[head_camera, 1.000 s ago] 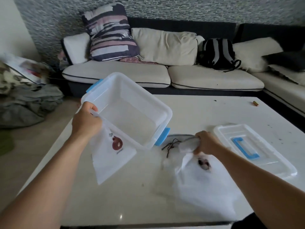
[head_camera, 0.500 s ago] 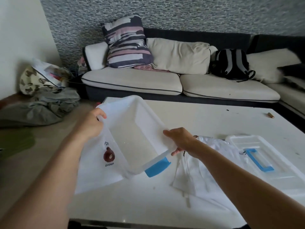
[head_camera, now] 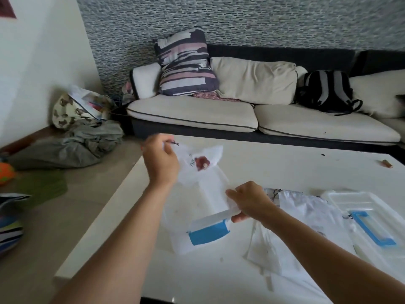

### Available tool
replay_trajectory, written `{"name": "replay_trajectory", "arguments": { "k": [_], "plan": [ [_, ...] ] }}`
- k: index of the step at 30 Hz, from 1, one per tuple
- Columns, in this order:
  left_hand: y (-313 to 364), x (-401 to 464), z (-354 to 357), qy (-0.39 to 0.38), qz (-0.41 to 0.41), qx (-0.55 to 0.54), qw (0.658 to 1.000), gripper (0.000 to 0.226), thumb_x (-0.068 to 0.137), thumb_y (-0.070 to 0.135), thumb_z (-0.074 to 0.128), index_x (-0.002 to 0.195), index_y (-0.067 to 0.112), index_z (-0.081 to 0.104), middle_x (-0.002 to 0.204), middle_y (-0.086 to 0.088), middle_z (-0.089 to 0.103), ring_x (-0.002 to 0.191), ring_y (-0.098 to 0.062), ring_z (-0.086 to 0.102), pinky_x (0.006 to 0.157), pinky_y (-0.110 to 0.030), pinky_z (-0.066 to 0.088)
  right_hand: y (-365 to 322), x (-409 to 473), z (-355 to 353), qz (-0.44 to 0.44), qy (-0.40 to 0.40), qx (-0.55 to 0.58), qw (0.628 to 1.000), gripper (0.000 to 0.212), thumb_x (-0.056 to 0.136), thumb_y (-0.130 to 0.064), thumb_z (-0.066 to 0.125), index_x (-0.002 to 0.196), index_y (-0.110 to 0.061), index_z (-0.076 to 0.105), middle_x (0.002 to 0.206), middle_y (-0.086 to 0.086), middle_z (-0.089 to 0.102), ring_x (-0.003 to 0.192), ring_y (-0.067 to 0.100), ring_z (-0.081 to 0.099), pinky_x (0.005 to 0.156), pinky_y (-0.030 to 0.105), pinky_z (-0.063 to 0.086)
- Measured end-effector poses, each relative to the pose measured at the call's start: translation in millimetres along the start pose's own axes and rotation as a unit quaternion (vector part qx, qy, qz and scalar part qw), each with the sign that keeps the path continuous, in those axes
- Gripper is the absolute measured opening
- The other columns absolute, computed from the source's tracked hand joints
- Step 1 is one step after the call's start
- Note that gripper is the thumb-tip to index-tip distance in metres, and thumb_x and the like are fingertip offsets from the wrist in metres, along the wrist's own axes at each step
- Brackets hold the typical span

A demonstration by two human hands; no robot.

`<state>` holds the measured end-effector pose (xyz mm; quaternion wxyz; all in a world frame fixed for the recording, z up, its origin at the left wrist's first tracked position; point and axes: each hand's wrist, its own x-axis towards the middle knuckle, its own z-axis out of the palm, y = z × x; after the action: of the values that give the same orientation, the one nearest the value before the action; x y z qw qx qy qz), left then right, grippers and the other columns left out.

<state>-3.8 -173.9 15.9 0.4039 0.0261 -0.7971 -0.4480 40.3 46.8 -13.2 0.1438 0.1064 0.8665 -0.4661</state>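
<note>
A clear plastic box (head_camera: 203, 207) with blue latches is held tilted above the white table (head_camera: 285, 167). My right hand (head_camera: 247, 201) grips its near rim beside the blue latch (head_camera: 208, 234). My left hand (head_camera: 161, 160) pinches the top of a white drawstring bag (head_camera: 201, 163) printed with a brown bear, and the bag hangs over the far end of the box. A second white bag (head_camera: 306, 213) lies flat on the table to the right, next to the box's clear lid (head_camera: 368, 218) with its blue handle.
A cream sofa (head_camera: 219, 115) with cushions and a black backpack (head_camera: 328, 93) stands behind the table. Clothes and a patterned bag (head_camera: 83, 128) are heaped on the floor at the left. A small brown object (head_camera: 386, 163) lies near the table's far right edge.
My right hand left the second bag on the table and took the box's near rim. My left hand let go of the box's far rim and lifted the bear bag over the box.
</note>
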Motion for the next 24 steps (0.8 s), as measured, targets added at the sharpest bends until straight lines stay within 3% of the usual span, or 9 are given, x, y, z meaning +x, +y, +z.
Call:
{"name": "replay_trajectory", "arguments": {
  "k": [2, 5, 9, 11, 13, 17, 20, 22, 24],
  "plan": [
    [-21.8, -7.7, 11.4, -0.175, -0.115, 0.134, 0.968, 0.027, 0.090, 0.003, 0.049, 0.103, 0.010, 0.072, 0.115, -0.011, 0.068, 0.108, -0.032, 0.063, 0.088, -0.031, 0.046, 0.3, -4.4, -4.2, 0.000, 0.002, 0.004, 1.000, 0.031, 0.097, -0.030, 0.060, 0.099, 0.001, 0.066, 0.081, 0.017, 0.076, 0.064, 0.028, 0.075, 0.070, 0.041, 0.064],
    [-29.8, -16.0, 12.8, -0.321, -0.104, 0.300, 0.892, 0.038, 0.090, 0.001, 0.046, 0.125, 0.008, 0.059, 0.134, -0.014, 0.047, 0.122, -0.037, 0.050, 0.097, -0.038, 0.044, 0.7, -9.3, -7.1, -0.009, 0.004, 0.001, 1.000, 0.029, 0.097, -0.029, 0.062, 0.097, -0.001, 0.068, 0.081, 0.015, 0.076, 0.062, 0.026, 0.075, 0.066, 0.036, 0.064],
    [-2.3, -19.9, 8.4, -0.444, -0.121, 0.196, 0.866, 0.051, 0.095, 0.022, 0.059, 0.144, 0.023, 0.043, 0.139, -0.002, 0.051, 0.121, -0.024, 0.054, 0.098, -0.033, 0.045, 4.2, -11.0, -4.3, -0.017, 0.007, 0.006, 1.000, 0.028, 0.097, -0.023, 0.061, 0.098, 0.004, 0.067, 0.092, 0.018, 0.073, 0.061, 0.027, 0.075, 0.066, 0.043, 0.064],
    [16.8, -31.0, 9.0, -0.545, -0.151, 0.127, 0.815, 0.074, 0.084, 0.045, 0.073, 0.147, 0.037, 0.034, 0.133, 0.006, 0.053, 0.111, -0.017, 0.061, 0.097, -0.035, 0.049, 5.3, -12.8, -1.5, -0.033, 0.020, 0.033, 0.999, 0.019, 0.096, -0.019, 0.061, 0.099, 0.000, 0.064, 0.097, 0.015, 0.066, 0.062, 0.028, 0.074, 0.060, 0.043, 0.063],
    [28.6, -44.8, 13.0, -0.610, -0.086, 0.198, 0.763, 0.079, 0.080, 0.046, 0.077, 0.146, 0.045, 0.034, 0.130, 0.008, 0.053, 0.107, -0.017, 0.062, 0.097, -0.036, 0.051, 2.9, -15.8, 2.5, -0.042, 0.025, 0.068, 0.997, 0.014, 0.095, -0.016, 0.061, 0.108, -0.010, 0.060, 0.103, 0.011, 0.060, 0.066, 0.029, 0.073, 0.056, 0.042, 0.063],
    [26.6, -49.2, 18.4, -0.590, -0.042, 0.355, 0.725, 0.028, 0.082, 0.048, 0.070, 0.101, 0.026, 0.071, 0.105, 0.001, 0.065, 0.092, -0.020, 0.062, 0.085, -0.034, 0.055, 1.1, -19.2, 12.5, -0.039, 0.031, 0.093, 0.994, 0.020, 0.095, -0.014, 0.058, 0.113, -0.007, 0.053, 0.104, 0.008, 0.053, 0.068, 0.029, 0.072, 0.054, 0.041, 0.062],
    [25.3, -41.3, 13.7, -0.541, -0.100, 0.396, 0.735, 0.084, 0.071, 0.092, 0.039, 0.102, 0.019, 0.067, 0.102, -0.004, 0.064, 0.090, -0.022, 0.060, 0.088, -0.040, 0.052, 3.7, -16.0, 16.2, -0.033, 0.037, 0.120, 0.992, 0.017, 0.097, -0.020, 0.056, 0.107, -0.006, 0.052, 0.099, 0.005, 0.051, 0.060, 0.028, 0.074, 0.063, 0.043, 0.063],
    [29.8, -38.4, 11.1, -0.532, -0.111, 0.377, 0.750, 0.110, 0.064, 0.100, 0.018, 0.123, 0.019, 0.062, 0.128, -0.007, 0.056, 0.112, -0.026, 0.055, 0.098, -0.045, 0.047, 3.3, -9.9, 17.1, -0.038, 0.032, 0.152, 0.987, 0.021, 0.099, -0.027, 0.059, 0.101, -0.007, 0.052, 0.098, 0.007, 0.056, 0.062, 0.029, 0.075, 0.070, 0.042, 0.064],
    [38.9, -39.5, 8.2, -0.575, -0.086, 0.342, 0.739, 0.111, 0.064, 0.100, 0.021, 0.135, 0.023, 0.056, 0.147, -0.002, 0.044, 0.132, -0.026, 0.043, 0.106, -0.046, 0.040, 1.7, -2.9, 17.2, -0.039, -0.013, 0.204, 0.978, 0.027, 0.101, -0.033, 0.057, 0.105, -0.006, 0.056, 0.108, 0.015, 0.063, 0.069, 0.031, 0.075, 0.071, 0.041, 0.064]
  ]
}}
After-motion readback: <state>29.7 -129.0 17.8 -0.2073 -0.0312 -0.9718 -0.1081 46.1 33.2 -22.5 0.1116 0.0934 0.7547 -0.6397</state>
